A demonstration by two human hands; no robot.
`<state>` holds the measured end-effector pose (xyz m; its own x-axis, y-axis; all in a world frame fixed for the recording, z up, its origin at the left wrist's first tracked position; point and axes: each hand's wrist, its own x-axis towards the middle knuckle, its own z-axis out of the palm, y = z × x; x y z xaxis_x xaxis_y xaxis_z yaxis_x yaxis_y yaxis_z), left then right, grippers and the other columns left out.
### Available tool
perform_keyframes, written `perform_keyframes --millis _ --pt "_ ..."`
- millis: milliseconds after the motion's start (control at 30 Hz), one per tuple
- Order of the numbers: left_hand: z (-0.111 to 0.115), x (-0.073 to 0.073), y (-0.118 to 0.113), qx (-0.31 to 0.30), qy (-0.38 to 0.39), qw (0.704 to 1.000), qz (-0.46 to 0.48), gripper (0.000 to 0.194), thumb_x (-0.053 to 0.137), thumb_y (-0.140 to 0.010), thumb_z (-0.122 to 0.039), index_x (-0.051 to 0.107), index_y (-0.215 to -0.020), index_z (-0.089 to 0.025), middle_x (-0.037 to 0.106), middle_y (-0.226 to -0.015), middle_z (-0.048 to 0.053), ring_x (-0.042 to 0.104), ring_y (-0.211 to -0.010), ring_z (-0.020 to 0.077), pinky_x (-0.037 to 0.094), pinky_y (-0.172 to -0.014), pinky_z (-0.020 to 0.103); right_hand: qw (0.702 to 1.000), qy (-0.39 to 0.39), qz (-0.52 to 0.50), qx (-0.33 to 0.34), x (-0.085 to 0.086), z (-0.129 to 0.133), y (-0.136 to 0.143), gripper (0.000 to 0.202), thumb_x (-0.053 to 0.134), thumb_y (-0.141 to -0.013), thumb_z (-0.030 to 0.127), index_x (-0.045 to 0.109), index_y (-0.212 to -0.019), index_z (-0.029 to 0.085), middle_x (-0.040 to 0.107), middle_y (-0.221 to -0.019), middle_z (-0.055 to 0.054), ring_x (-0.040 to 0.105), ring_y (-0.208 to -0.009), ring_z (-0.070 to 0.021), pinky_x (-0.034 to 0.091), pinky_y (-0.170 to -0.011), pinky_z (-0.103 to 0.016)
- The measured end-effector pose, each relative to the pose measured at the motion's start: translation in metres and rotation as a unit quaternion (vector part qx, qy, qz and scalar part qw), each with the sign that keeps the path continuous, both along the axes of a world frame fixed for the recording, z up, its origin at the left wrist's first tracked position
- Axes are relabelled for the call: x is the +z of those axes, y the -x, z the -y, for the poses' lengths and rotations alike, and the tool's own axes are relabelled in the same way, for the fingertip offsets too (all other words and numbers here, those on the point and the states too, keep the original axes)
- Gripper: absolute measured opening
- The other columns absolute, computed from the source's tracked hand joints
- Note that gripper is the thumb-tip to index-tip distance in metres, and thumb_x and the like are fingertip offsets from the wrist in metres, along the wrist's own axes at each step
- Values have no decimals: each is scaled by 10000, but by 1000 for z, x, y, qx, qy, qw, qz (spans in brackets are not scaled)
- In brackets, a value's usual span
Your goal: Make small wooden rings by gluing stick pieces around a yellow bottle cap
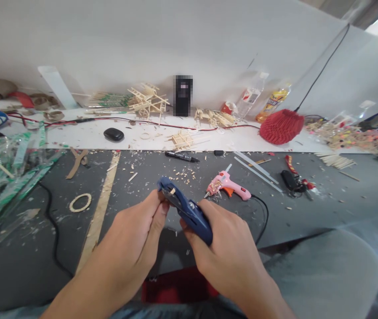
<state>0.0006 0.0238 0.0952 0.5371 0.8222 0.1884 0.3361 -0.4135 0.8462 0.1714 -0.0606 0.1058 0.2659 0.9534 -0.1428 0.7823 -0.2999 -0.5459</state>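
A dark blue hand tool (189, 212) is held above the grey table (275, 221), tilted with its head toward the upper left. My right hand (225, 235) wraps round its handles. Closed fingers of my left hand (145, 226) meet at the tool's head; what they pinch is hidden. A small pale wood piece (172, 191) shows at the jaws. Beyond my right hand lies a pink glue gun (227, 185). Small wood bits (184, 175) are scattered past the tool.
A black marker (182, 156) and clear glue sticks (258, 170) lie farther back. Stick structures (149, 102) stand on the white ledge (132, 141). Green-marked plastic wrappers (16, 177) cover the left. A black cable (54, 226), wooden ring (80, 202) and keys (297, 184) are around.
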Motion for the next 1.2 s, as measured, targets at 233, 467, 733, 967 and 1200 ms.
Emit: perform_keyframes --millis 233,467,733,967,1200 --pt "0 -5 1 -2 115 993 34 209 621 -1020 -403 686 -878 -263 599 -622 -21 508 -525 172 385 -503 269 998 -1 64 -7 -4 -3 -2 126 625 -829 309 531 -775 245 720 -798 -38 624 -692 -248 243 -634 -341" --pt "-5 -5 -5 69 278 937 200 199 556 -1001 -418 555 -1182 -336 415 -614 -90 352 -460 126 329 -414 204 987 -21 157 23 -5 -25 2 42 657 -796 225 674 -833 235 791 -841 -38 706 -734 -256 206 -596 -349" --pt "-27 12 -32 141 246 930 235 134 684 -944 -224 581 -857 -224 348 -539 -125 317 -400 62 238 -385 158 976 -30 206 68 11 -47 -6 182 657 -804 214 777 -941 227 839 -922 -73 762 -807 -286 348 -605 -344" --pt "-30 31 -40 141 266 915 269 244 668 -1080 -328 632 -911 -157 431 -644 -110 338 -428 38 288 -385 162 963 -26 250 98 28 -67 -23 220 625 -892 230 810 -1010 213 823 -885 -122 795 -816 -309 494 -674 -361" --pt "-46 17 -51 153 324 899 251 231 710 -1056 -352 688 -1177 -156 717 -989 24 669 -693 127 586 -578 253 943 -9 302 138 24 -77 -42 219 654 -1053 325 763 -1120 146 795 -1024 -103 773 -939 -253 612 -849 -423"
